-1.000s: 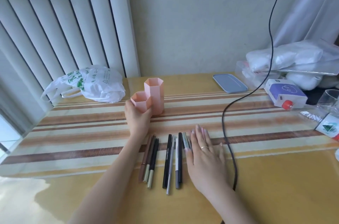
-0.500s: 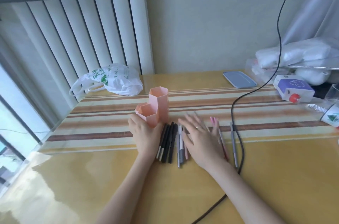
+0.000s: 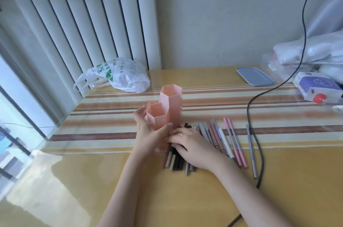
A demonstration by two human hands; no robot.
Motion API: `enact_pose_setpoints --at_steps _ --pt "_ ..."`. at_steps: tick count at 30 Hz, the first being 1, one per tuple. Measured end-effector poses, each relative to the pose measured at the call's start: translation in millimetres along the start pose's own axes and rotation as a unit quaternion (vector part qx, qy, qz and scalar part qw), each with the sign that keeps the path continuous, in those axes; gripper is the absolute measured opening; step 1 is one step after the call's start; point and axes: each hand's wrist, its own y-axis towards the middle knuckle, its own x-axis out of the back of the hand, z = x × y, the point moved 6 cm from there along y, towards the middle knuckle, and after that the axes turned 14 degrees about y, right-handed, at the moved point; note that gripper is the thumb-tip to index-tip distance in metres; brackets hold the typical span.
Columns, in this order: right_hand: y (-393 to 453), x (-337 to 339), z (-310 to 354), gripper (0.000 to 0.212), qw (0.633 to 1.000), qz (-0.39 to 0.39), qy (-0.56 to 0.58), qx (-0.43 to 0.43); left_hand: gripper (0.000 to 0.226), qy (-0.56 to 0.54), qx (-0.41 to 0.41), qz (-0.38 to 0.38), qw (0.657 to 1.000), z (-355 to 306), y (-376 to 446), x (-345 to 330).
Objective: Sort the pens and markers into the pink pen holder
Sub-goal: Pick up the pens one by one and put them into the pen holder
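Hands (image 3: 187,143) on pens (image 3: 219,139) (holder (image 3: 171,109) adjacent)

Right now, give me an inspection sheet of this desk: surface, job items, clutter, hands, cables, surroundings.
Surface: yellow table with striped runner.
Job's things: pink pen holder upright, empty as far as its openings show; pens and markers lying beside it.
Clutter: plastic bag, blue lid, purple-white carton.
Hands: left hand holds the holder; right hand rests on the pens.
Cables: black cable crosses the table beside the pens.
Surroundings: vertical blinds, wall.

Pens (image 3: 220,139) lie on the table (image 3: 185,199), right of holder (image 3: 171,107)
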Motion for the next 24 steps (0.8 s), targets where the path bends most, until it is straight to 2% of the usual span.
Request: enact_pose_setpoints --at_steps 4,9,12,16,18,20,24 --pt "-3 4 1 0.031 0.997 0.018 -0.051 0.047 0.106 0.048 -0.036 -0.012 0.998 -5 6 -1" --pt "-6 14 1 0.016 0.997 -0.008 -0.047 0.058 0.115 0.083 -0.002 -0.006 0.997 6 15 1" --pt "-7 26 8 0.012 0.986 -0.106 -0.023 0.124 0.110 0.108 -0.012 -0.051 0.993 -3 10 2" --pt "-16 48 8 0.035 0.947 -0.273 0.071 0.155 0.097 0.135 -0.121 -0.128 0.975 -25 -3 0" --pt "-21 56 11 0.049 0.925 -0.313 0.127 0.173 0.092 0.177 -0.173 -0.143 0.958 -35 -8 -3" --pt "-26 62 16 0.056 0.900 -0.348 0.156 0.209 0.081 0.207 -0.192 -0.140 0.949 -39 -10 -7" --pt "-36 69 20 0.051 0.846 -0.410 0.254 0.229 0.070 0.245 -0.217 -0.155 0.932 -37 -9 -10"
